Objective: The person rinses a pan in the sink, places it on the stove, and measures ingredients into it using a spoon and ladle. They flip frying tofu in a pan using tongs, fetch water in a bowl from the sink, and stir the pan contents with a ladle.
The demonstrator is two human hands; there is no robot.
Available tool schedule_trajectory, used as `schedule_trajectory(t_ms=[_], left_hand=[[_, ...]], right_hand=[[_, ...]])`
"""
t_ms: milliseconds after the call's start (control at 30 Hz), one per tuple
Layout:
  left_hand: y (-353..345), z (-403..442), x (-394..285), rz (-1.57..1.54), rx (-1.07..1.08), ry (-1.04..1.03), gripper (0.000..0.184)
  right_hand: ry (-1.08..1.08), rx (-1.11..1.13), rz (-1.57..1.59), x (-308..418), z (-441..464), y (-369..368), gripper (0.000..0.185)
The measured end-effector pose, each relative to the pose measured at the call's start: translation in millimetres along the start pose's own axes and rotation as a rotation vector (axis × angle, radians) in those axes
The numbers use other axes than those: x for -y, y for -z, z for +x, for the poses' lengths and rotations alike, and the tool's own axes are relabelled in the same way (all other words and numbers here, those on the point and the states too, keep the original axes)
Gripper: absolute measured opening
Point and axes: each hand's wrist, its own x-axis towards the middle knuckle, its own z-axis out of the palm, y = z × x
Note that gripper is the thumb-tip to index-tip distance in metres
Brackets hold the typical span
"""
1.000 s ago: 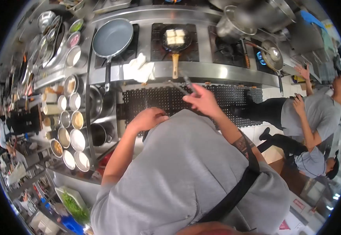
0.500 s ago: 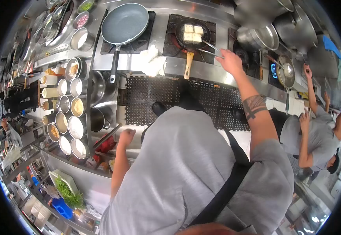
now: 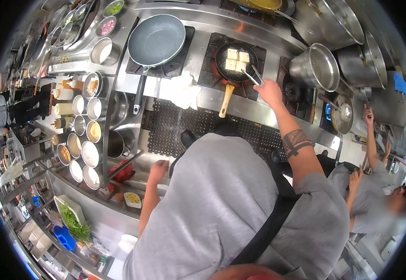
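My right hand (image 3: 270, 92) is closed around metal tongs (image 3: 257, 77), reaching over the stove. The spread tong arms end at the right side of a small black frying pan (image 3: 220, 69) with a light wooden handle (image 3: 227, 100). Several white square blocks (image 3: 231, 54), which look like tofu, lie in the pan. One tong tip is close to the front right block; whether it touches is unclear. My left hand (image 3: 159, 171) hangs low by my side with fingers curled and nothing visible in it, near the shelf of metal containers.
A large grey frying pan (image 3: 157, 40) rests on the left burner, beside a white cloth (image 3: 182, 91). Steel pots (image 3: 314, 66) stand to the right. Farther right, a co-worker (image 3: 375, 196) is near a pan (image 3: 342, 114) over a blue flame. Metal containers (image 3: 90, 154) line the left.
The tong arms have spread apart at the pan's right side. My head view has shifted a little, and the co-worker's arms have moved lower. My left hand stays low at my side.
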Motion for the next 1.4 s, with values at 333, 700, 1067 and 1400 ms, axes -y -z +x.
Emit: schedule_trajectory(t_ms=[333,700,1067,1400], left_hand=[[22.6,35.0,18.9,-0.187,0.000,0.073,0.038],[27.7,2.4,55.5,-0.007,-0.022,0.103,0.034],[18.7,3.7,73.3,-0.216,-0.036,0.220,0.033],[0.6,-25.0,40.4,-0.161,-0.077,0.166,0.034]], right_hand=[[-0.042,0.035,0.016,26.0,-13.6,-12.1,0.042],[0.122,-0.096,-0.300,-2.9,11.2,18.5,0.043],[0.267,-0.041,-0.431,-12.0,54.6,37.0,0.042],[0.260,0.034,-0.449,-6.0,67.2,36.2,0.039]])
